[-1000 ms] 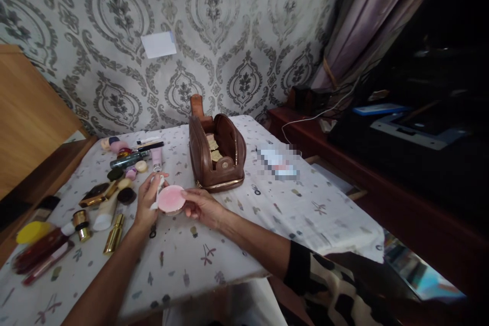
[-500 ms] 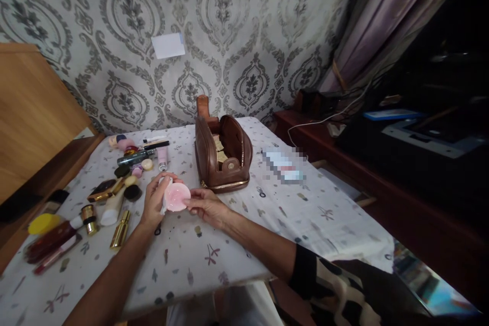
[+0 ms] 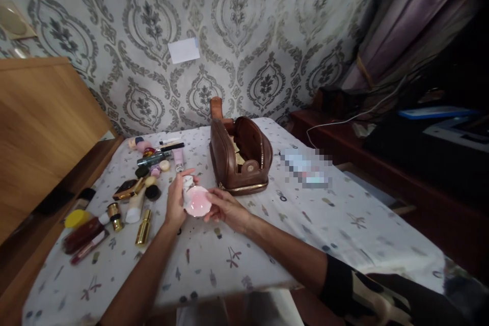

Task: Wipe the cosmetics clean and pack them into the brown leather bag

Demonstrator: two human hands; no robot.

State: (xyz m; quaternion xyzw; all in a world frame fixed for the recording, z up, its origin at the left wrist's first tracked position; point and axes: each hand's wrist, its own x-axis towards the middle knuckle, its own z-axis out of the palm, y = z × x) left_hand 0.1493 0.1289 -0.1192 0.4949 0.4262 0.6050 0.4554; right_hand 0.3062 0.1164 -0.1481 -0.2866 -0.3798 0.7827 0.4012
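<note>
Just in front of the brown bag, my left hand (image 3: 178,199) is closed round a small white piece (image 3: 188,181), its exact kind unclear. Close against it is a round, shiny pink disc (image 3: 198,201), like a lid or a compact. The thumb and fingers of my right hand (image 3: 231,210) pinch the disc by its right edge. Behind the hands stands the brown cosmetic bag (image 3: 240,181), unzipped, with pale yellowish pieces (image 3: 237,153) inside. A lilac tube (image 3: 178,159) lies just beyond my left fingers.
Several cosmetics lie to the left, among them a gold lipstick tube (image 3: 143,228), a black-lidded jar (image 3: 153,192), a white tube (image 3: 135,208) and a yellow lid (image 3: 77,219). A blurred-out flat object (image 3: 305,167) lies right of the bag. A wooden panel (image 3: 49,132) borders the left side.
The view has turned left, so the scene sits further right. The pink disc has tilted, and more of the white piece shows above it. Both hands keep their hold.
</note>
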